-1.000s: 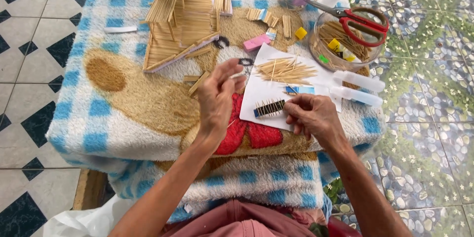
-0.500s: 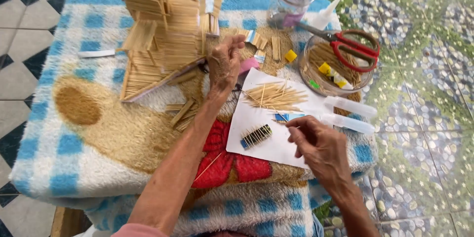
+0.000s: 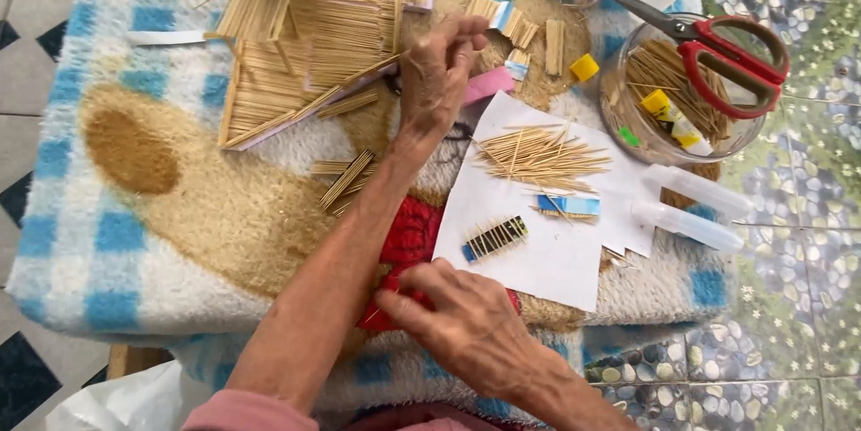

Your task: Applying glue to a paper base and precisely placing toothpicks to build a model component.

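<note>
My left hand (image 3: 437, 68) reaches far across the table, beside a model house built of toothpicks (image 3: 305, 27). Its fingers are curled, and the fingertips touch a small toothpick panel with a blue edge (image 3: 499, 15). Whether it grips anything is hidden. My right hand (image 3: 466, 323) rests palm down on the fluffy blue, white and tan towel (image 3: 134, 216) at the near edge, fingers apart and holding nothing. Between the hands lies a white paper sheet (image 3: 547, 261) with a heap of loose toothpicks (image 3: 538, 157) and a short row of toothpicks on dark tape (image 3: 495, 238).
A clear round bowl (image 3: 628, 126) at the right holds toothpicks and small tubes, with red-handled scissors (image 3: 731, 63) across its rim. Two white glue bottles (image 3: 695, 207) lie beside the paper. A pink piece (image 3: 489, 86), a yellow cap (image 3: 584, 67) and loose toothpick bundles (image 3: 345, 180) lie about.
My left hand went from the paper up to the toothpick house and its small panels. My right hand drew back from the paper to the near edge of the towel.
</note>
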